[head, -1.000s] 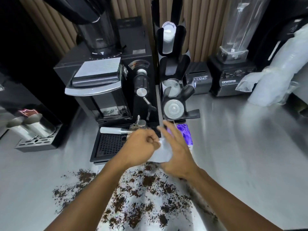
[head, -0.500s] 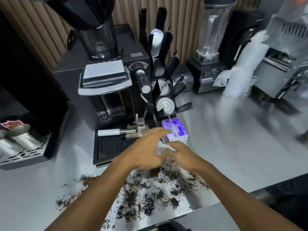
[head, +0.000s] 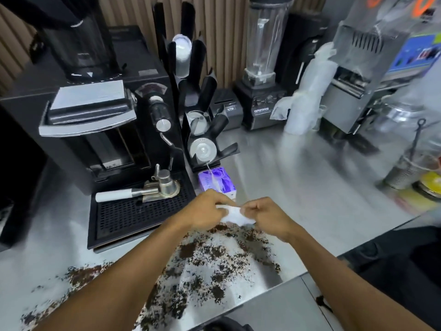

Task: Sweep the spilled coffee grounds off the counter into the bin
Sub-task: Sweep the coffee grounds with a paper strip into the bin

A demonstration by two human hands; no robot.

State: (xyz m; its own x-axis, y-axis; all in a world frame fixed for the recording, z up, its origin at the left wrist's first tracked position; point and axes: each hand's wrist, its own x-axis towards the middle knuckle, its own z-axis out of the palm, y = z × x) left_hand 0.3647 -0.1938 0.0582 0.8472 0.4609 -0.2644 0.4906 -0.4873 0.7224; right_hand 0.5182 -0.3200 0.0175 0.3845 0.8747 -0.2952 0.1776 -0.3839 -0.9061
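Observation:
Dark coffee grounds (head: 210, 261) lie scattered across the steel counter (head: 298, 187) near its front edge, from the far left to the middle. Just above their far side, my left hand (head: 205, 211) and my right hand (head: 265, 215) both pinch a white tissue (head: 235, 215) stretched between them. A purple tissue box (head: 216, 181) with a tissue sticking up stands right behind my hands. A dark rounded shape (head: 226, 324) at the bottom edge, below the counter, may be the bin; I cannot tell.
A black coffee machine (head: 100, 120) with a drip tray (head: 136, 211) and a portafilter (head: 148, 191) stands at the left. Behind are a cup dispenser (head: 195, 115), a blender (head: 262, 68), bagged cups (head: 307, 91) and a metal strainer (head: 405, 170) at right.
My hands have drawn back from the tissue box toward me with the tissue, now spread between both. The view has swung right and down, showing the counter's front edge.

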